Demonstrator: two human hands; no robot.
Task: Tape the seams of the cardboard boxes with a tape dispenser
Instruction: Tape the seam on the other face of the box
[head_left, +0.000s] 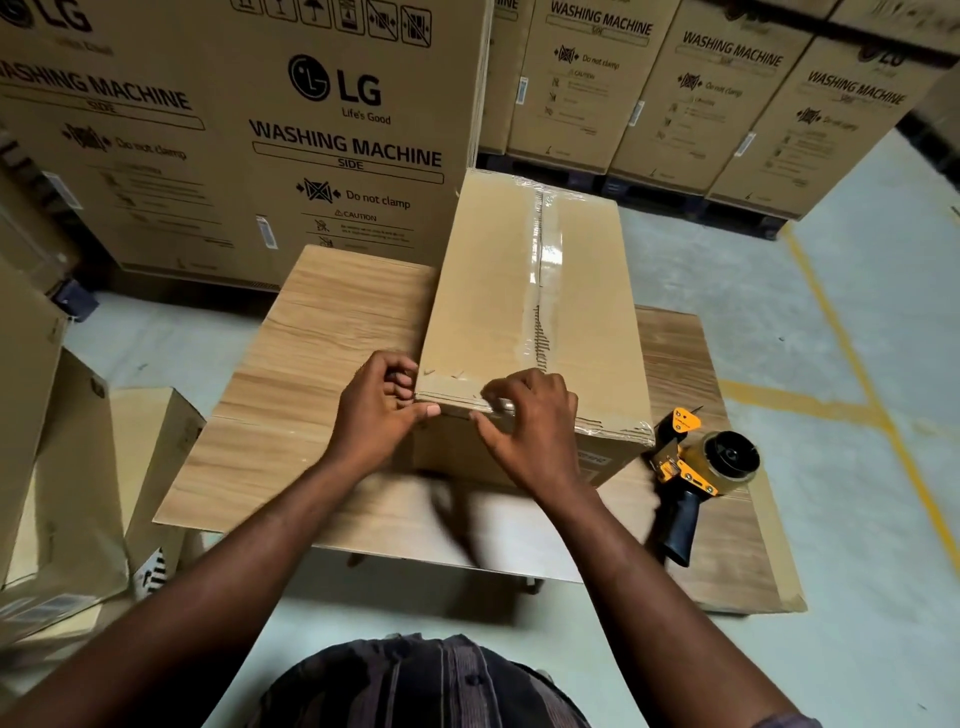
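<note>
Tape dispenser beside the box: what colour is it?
The dispenser is orange-yellow with a black handle; head view.

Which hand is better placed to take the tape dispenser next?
Probably the right hand. The tape dispenser lies on the table right of the cardboard box, near that hand; the left hand is at the box's opposite corner.

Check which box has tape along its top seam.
The plain box on the wooden table, gripped at its near edge by the left hand and right hand. The printed boxes stand behind.
</note>
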